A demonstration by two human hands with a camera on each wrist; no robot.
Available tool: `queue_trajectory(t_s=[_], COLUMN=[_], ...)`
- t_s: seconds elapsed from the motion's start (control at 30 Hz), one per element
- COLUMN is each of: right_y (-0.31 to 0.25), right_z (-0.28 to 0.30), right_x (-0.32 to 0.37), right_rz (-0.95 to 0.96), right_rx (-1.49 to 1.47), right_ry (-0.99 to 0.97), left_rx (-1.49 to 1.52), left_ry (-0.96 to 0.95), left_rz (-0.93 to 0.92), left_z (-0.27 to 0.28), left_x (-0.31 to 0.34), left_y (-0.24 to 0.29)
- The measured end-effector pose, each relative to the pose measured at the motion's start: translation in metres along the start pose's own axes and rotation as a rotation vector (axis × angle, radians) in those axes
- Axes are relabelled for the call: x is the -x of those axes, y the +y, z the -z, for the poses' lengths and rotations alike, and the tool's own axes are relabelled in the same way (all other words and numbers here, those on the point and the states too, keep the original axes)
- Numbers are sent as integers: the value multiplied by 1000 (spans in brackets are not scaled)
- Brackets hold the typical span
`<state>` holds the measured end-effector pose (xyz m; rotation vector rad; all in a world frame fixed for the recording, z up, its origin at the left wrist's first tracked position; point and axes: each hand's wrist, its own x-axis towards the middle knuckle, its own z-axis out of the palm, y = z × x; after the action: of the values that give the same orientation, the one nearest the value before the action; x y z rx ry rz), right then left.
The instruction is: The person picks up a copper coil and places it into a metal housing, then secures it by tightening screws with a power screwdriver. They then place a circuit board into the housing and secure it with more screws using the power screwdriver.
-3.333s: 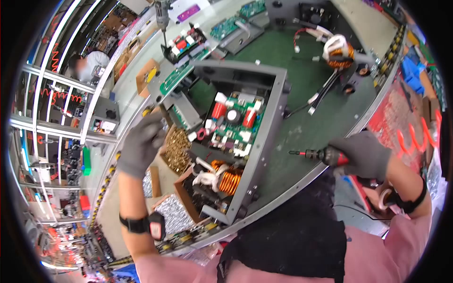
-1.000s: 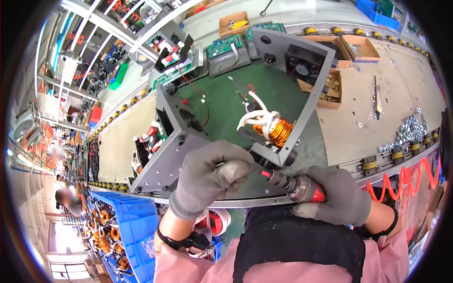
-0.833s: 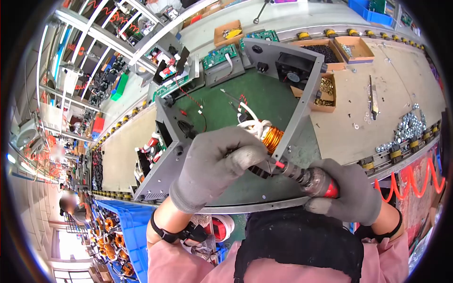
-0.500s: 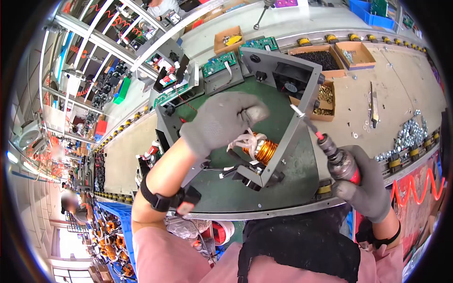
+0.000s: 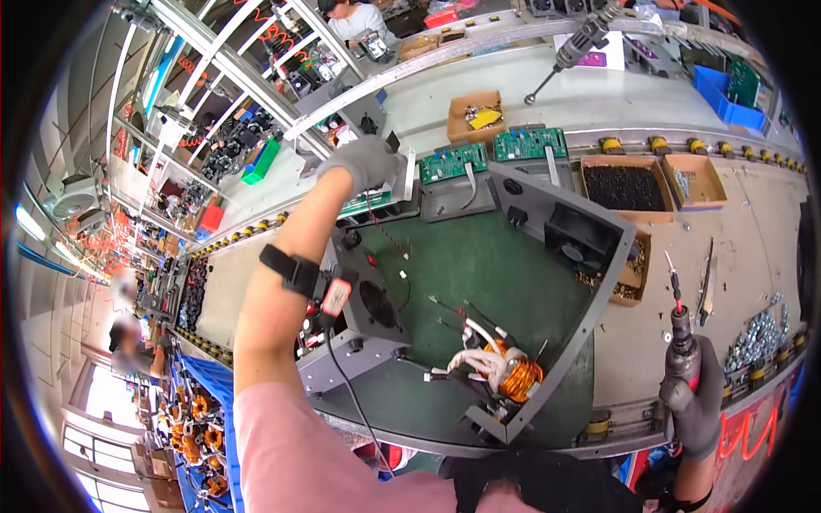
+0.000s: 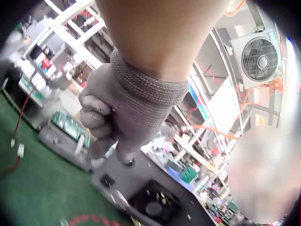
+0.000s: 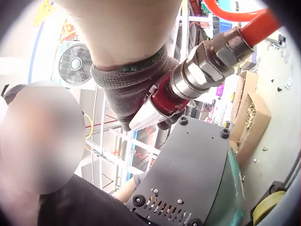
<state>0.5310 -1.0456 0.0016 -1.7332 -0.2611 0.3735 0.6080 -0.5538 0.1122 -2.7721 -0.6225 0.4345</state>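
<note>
Left hand (image 5: pixel 366 162) has left the coil (image 5: pixel 520 379) (screwdriver (image 5: pixel 682 333) now upright).

The screwdriver (image 5: pixel 684 346), an air tool with a red collar and a metal body, stands upright in the right hand (image 5: pixel 697 410) at the near right edge of the tabletop (image 5: pixel 761 231). Its thin bit points up and away, and a red hose (image 7: pixel 263 23) joins its tail. The board unit (image 5: pixel 402 175), a green board with a white upright plate, stands at the far left under the left hand (image 5: pixel 363 162).
</note>
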Motion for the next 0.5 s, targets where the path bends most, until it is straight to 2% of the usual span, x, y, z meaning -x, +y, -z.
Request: queue_trajectory(t_s=[0.07,0.1,0.13,0.17,0.23,0.27,0.3,0.37,0.4,0.43,0.47,0.5], right_y=[7,10,8,10,18,19,22,28,27,25,22,21], right_z=[2,2,0,0,4,3,2,-3,-5,-7,-9,-11], right_x=[-6,-9,-11,-13,-16,-17,-19,-23,-25,-26,-27,-27], right_rz=[5,4,-8,-5,-33,-35,-28,-1,13,29,32,35], right_rx=[39,76,63,69,46,37,38,-30,-22,-24,-34,-45], right_ry=[25,49,65,63,51,61,53,95,89,75,70,67], left_rx=[-13,-28,63,69,138,82,18,195,193,230,162,159], left_ry=[57,108,76,77,43,119,102,97,85,71,151,90], left_rz=[73,144,211,212,168,31,-43,48,-32,-4,-146,-176], left_z=[-12,-9,-6,-10,-10,-13,-21,-39,-39,-32,-40,-44], left_x=[-48,-52,-54,-58,-56,-41,-44,-52,-41,-19,-15,-11], left_y=[-37,-37,-36,-33,-18,-4,2,26,44,66,78,90])
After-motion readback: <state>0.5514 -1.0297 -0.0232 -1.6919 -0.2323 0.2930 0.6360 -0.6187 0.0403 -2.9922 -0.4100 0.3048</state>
